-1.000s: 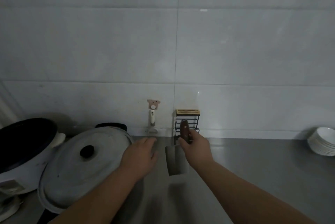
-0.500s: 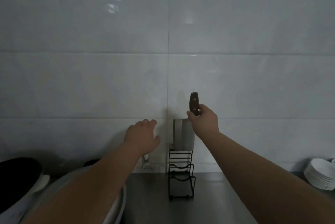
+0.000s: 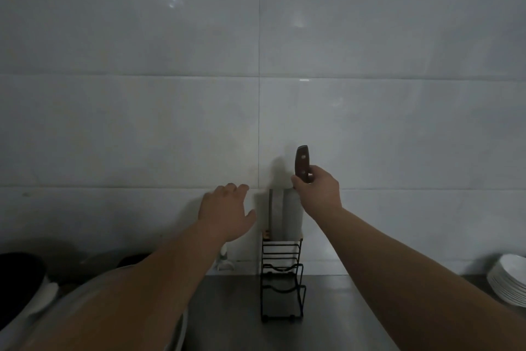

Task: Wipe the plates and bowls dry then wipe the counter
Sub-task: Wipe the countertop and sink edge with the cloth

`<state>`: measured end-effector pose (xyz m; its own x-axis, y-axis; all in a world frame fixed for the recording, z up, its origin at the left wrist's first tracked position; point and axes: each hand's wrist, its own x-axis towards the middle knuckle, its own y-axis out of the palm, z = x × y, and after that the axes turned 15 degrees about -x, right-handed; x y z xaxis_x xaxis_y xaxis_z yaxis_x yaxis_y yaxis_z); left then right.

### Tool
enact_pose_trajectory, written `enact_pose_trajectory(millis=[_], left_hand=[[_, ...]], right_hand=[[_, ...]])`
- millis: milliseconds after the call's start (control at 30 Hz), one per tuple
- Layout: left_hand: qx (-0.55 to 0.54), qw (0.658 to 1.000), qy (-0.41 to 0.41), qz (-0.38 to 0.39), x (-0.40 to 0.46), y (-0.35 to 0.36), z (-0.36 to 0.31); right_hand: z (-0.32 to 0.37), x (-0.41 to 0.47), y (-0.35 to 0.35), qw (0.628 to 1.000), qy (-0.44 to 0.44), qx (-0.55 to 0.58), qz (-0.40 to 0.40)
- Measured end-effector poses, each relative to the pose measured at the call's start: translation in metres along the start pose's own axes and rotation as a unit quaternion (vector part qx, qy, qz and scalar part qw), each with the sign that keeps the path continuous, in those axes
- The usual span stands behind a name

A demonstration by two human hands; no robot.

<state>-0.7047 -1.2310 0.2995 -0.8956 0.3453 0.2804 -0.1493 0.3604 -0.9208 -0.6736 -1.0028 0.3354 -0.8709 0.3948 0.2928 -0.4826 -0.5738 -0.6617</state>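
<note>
Tiled wall [image 3: 142, 123] fills most of the view. Steel counter [image 3: 233, 308] runs along the bottom. Big metal lid [image 3: 176, 330] sits lower left, mostly behind the left forearm, with a dark pot [image 3: 20, 279] at the far left edge. Stack of white plates [image 3: 509, 282] sits on the counter at the far right, well apart from both hands. Black wire knife rack [image 3: 281, 279] stands against the wall, centre. Cleaver [image 3: 287, 208] is held blade-down, its lower edge at the rack's top. Right hand [image 3: 318, 194] grips the brown handle (fingers curled round it). Left hand [image 3: 227, 211] hovers just beside the blade, fingers relaxed and apart, holding nothing.
</note>
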Motion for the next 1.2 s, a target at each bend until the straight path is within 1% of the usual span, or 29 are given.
enact_pose_trajectory(millis=[133, 333, 467, 1200], left_hand=[[0.010, 1.000, 0.000, 0.006, 0.002, 0.013, 0.002], [0.020, 1.000, 0.006, 0.009, 0.006, 0.026, 0.010], [0.026, 1.000, 0.005, 0.004, 0.011, 0.026, 0.009], [0.031, 0.999, 0.022, -0.011, 0.024, 0.025, -0.003]], right_hand=[[-0.010, 0.004, 0.009, 1.000, 0.010, 0.000, 0.010], [-0.003, 0.017, 0.001, 1.000, -0.003, 0.008, -0.004], [0.003, 0.025, 0.001, 1.000, -0.001, 0.019, 0.000], [-0.004, 0.043, 0.005, 1.000, -0.015, -0.009, 0.001]])
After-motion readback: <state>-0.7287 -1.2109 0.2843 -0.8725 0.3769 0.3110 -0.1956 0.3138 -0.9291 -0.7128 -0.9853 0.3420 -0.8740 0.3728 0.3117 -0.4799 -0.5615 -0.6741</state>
